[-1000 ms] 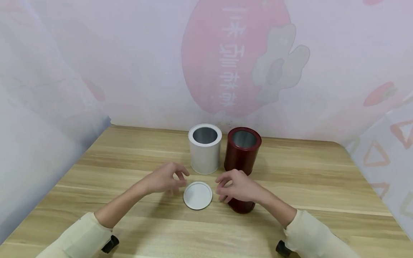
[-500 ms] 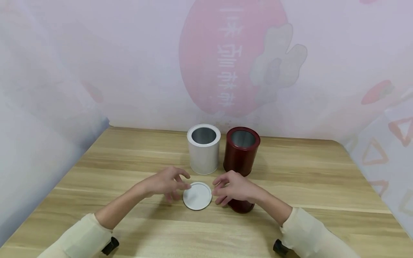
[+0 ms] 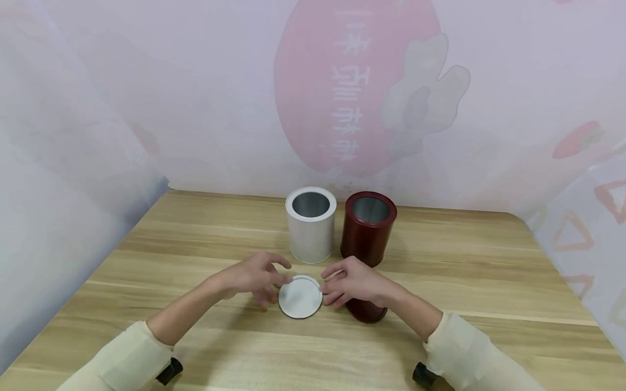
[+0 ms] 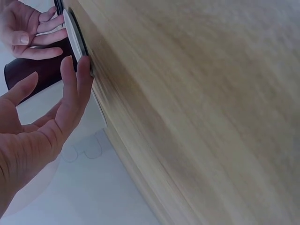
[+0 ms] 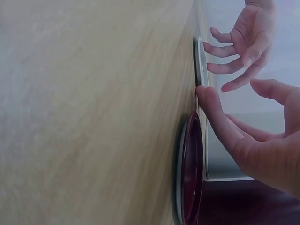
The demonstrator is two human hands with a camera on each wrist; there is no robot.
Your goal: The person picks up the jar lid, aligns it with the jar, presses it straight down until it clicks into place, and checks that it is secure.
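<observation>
in the head view, a white round lid (image 3: 300,297) lies flat on the wooden tabletop (image 3: 489,282), near the front middle. the left hand (image 3: 254,277) comes in from the left with its fingers loosely spread, the fingertips (image 3: 281,281) touching the lid's left edge. the right hand (image 3: 354,282) mirrors it from the right, its fingertips (image 3: 326,290) at the lid's right edge. neither hand curls round the lid; both only touch its rim from the sides. under the right hand's palm sits a dark red lid (image 3: 365,310), just beside the white one. further back stand two open tins side by side, upright and nearly touching: a white tin (image 3: 311,225) on the left and a dark red tin (image 3: 368,228) on the right. cream sleeves (image 3: 127,358) cover both forearms.

in the left wrist view, the left hand (image 4: 42,117) is seen from the palm side, fingers straight and relaxed, the fingertips (image 4: 84,63) resting at the thin edge of the white lid (image 4: 75,33). the right hand (image 4: 28,30) shows beyond it with spread fingers, and the dark red lid (image 4: 40,72) sits below it.

in the right wrist view, the right hand (image 5: 253,136) reaches with extended fingers, one fingertip (image 5: 204,93) against the white lid's (image 5: 200,61) edge. the left hand (image 5: 246,42) faces it, fingers splayed. the dark red lid (image 5: 192,173) lies flat on the tabletop (image 5: 93,112) beneath the right hand.
</observation>
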